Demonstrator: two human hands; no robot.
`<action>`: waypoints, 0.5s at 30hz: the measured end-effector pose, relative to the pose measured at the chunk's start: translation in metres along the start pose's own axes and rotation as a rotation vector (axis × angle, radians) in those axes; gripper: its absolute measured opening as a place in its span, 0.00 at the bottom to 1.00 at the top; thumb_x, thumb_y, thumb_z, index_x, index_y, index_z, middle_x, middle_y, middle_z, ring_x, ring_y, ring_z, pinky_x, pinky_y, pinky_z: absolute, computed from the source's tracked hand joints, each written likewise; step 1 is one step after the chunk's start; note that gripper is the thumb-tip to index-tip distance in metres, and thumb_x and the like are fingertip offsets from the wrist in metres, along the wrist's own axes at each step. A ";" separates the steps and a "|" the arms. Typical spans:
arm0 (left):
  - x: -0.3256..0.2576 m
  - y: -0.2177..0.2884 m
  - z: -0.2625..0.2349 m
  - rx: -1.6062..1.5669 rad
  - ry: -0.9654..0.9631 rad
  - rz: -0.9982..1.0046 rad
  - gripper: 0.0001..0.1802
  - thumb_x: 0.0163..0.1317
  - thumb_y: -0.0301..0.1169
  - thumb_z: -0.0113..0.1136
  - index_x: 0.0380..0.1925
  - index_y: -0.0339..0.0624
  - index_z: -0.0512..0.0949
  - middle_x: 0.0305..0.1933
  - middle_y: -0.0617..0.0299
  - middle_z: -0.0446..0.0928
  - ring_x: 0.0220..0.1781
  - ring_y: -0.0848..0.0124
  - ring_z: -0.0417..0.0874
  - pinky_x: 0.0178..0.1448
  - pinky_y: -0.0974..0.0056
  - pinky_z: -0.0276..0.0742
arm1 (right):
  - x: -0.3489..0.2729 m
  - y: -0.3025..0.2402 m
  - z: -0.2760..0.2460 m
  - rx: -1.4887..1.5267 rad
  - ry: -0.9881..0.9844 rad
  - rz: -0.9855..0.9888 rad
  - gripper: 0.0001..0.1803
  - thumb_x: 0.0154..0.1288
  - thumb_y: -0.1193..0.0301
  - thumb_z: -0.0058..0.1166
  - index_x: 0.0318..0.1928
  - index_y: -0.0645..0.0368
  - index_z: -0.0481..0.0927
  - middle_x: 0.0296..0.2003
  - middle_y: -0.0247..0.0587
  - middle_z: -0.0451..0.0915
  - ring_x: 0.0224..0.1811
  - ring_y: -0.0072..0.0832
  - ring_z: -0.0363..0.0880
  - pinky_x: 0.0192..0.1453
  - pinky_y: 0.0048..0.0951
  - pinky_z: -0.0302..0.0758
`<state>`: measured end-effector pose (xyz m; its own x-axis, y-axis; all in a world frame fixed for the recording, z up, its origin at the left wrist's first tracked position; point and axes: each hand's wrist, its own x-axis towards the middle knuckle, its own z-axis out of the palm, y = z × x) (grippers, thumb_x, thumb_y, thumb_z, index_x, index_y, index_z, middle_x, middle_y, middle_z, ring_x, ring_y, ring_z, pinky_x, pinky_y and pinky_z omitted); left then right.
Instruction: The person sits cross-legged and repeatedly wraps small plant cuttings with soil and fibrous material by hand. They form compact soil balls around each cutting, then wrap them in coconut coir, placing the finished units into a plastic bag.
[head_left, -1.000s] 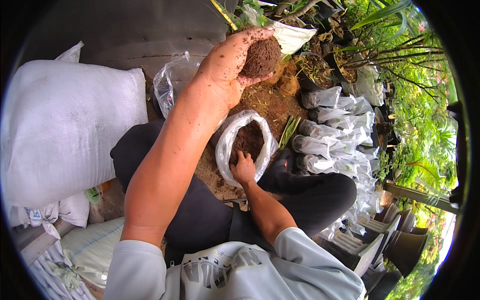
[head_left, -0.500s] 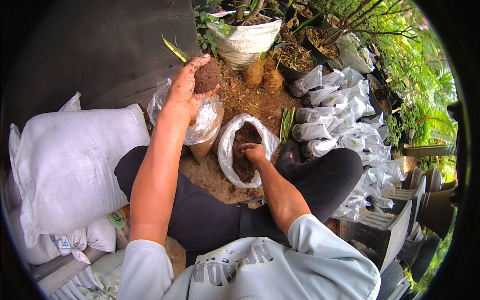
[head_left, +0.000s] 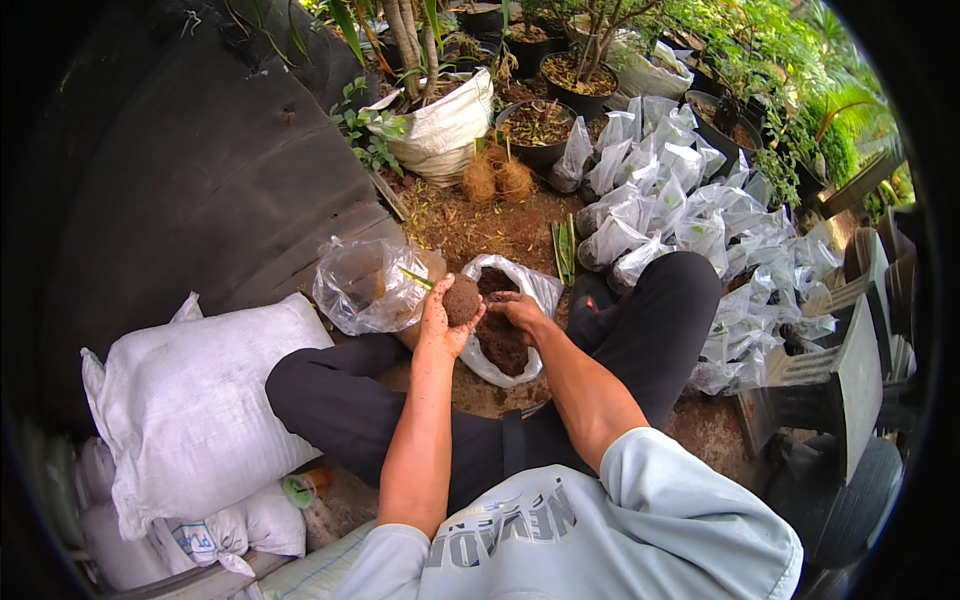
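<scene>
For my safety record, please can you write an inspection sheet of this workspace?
Surface: brown ground, littered with bits.
Job's things: soil ball, leaf beside it; open soil bag.
Clutter: cut leaves, fibre balls, clear bag, white sack.
Hands: left hand holds the ball; right hand at the soil bag's mouth, its grip unclear.
Cables: nothing seen.
Surroundings: potted plants beyond, filled bags to the right, dark sheet to the left.

Grey shirt (head_left: 640, 530) (printed), black trousers (head_left: 665, 320)
</scene>
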<state>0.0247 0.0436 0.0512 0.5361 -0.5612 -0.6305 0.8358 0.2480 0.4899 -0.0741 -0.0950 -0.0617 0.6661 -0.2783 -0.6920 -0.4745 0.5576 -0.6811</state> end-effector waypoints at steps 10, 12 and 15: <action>0.008 -0.036 -0.029 0.147 0.141 -0.080 0.27 0.59 0.46 0.65 0.56 0.51 0.72 0.58 0.56 0.75 0.58 0.56 0.78 0.56 0.41 0.84 | -0.018 -0.030 0.014 0.529 0.191 -0.013 0.24 0.67 0.54 0.53 0.57 0.54 0.81 0.55 0.45 0.81 0.58 0.40 0.76 0.68 0.51 0.57; 0.010 -0.036 -0.027 0.056 0.085 -0.091 0.27 0.60 0.47 0.64 0.57 0.50 0.72 0.58 0.55 0.75 0.58 0.55 0.78 0.56 0.42 0.83 | -0.024 -0.032 0.017 0.595 0.172 -0.032 0.20 0.67 0.54 0.54 0.51 0.53 0.82 0.49 0.41 0.83 0.53 0.36 0.79 0.65 0.49 0.60; 0.013 -0.041 -0.023 0.078 0.080 -0.063 0.27 0.61 0.48 0.61 0.57 0.49 0.72 0.59 0.55 0.75 0.59 0.55 0.78 0.58 0.41 0.82 | -0.033 -0.037 0.019 0.621 0.214 -0.048 0.16 0.67 0.56 0.53 0.44 0.53 0.83 0.43 0.36 0.84 0.47 0.31 0.80 0.60 0.44 0.66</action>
<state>0.0003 0.0441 0.0097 0.4935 -0.5080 -0.7059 0.8579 0.1506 0.4913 -0.0675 -0.0912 -0.0085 0.5185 -0.4275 -0.7405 0.0156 0.8707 -0.4916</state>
